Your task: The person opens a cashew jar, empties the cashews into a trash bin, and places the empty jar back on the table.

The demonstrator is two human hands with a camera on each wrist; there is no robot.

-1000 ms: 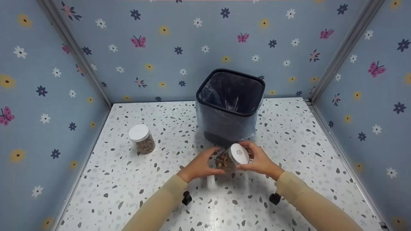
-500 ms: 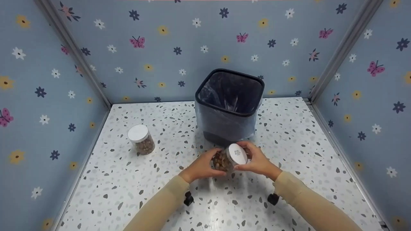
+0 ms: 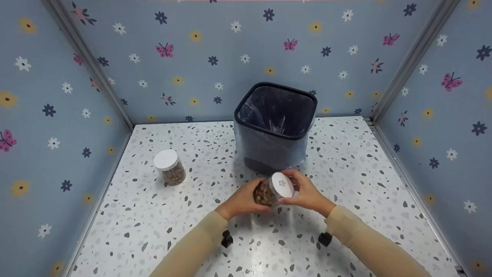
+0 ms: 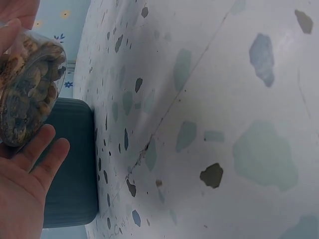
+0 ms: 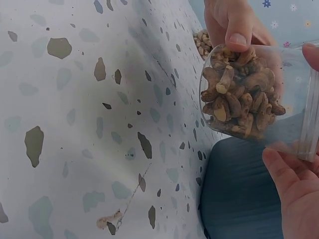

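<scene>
A clear plastic jar [image 3: 264, 194] of brown cashew-like nuts [image 5: 244, 94] is held tilted in front of the bin, its white lid [image 3: 282, 184] facing up and right. My left hand [image 3: 242, 198] grips the base end, fingers on the far side and thumb on the near side. At the lid end my right hand [image 3: 307, 195] holds the jar, with fingers and thumb on opposite sides of the lid. The right wrist view shows the jar lifted off the table, with the nuts gathered toward its base. Small print marks the lid's top.
A dark bin [image 3: 275, 150] lined with a clear bag stands just behind the hands. To the left, a second white-lidded jar [image 3: 173, 173] with pale brown contents stands upright on the speckled table [image 3: 207, 154]. Flower-patterned panels [image 3: 184, 69] close in the back and sides.
The jar has shifted slightly left, and its lid has come left with my right hand. My left fingers have closed in around the base. The bin and the other jar stay put.
</scene>
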